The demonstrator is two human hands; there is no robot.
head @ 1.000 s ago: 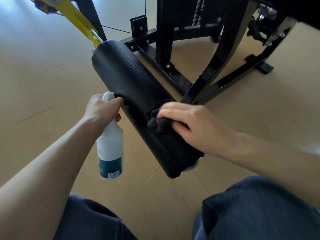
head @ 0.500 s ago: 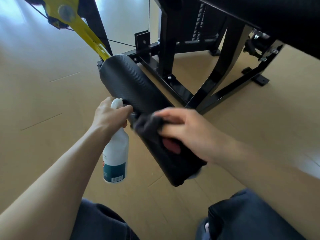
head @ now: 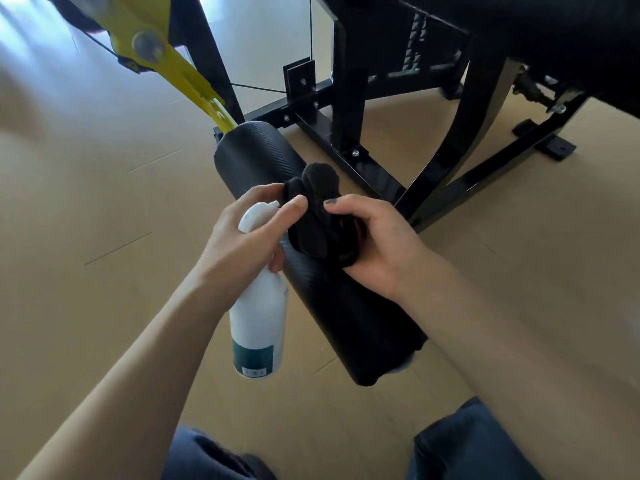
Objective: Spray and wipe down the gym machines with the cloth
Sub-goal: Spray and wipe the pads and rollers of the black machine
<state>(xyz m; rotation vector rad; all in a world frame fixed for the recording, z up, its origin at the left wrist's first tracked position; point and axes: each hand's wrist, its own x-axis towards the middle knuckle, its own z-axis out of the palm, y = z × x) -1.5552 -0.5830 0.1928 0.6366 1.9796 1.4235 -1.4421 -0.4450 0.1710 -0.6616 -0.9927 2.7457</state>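
Observation:
A black padded roller (head: 263, 164) of the gym machine runs diagonally across the middle of the view, fixed to a yellow arm (head: 173, 74). My right hand (head: 377, 244) grips a bunched dark cloth (head: 318, 216) just above the roller. My left hand (head: 246, 237) holds a white spray bottle (head: 258, 323) by its neck, the bottle hanging down beside the roller. The thumb and a finger of the left hand also touch the cloth's left edge.
The machine's black steel frame (head: 346, 140) and its feet (head: 557, 148) stand behind the roller on a tan floor (head: 86, 237). A black padded seat (head: 571, 46) overhangs the top right. My knees in dark trousers (head: 467, 445) are at the bottom.
My right hand has turned palm-up and lifted the cloth off the roller, bunching it. My left hand with the bottle has come in to touch the cloth.

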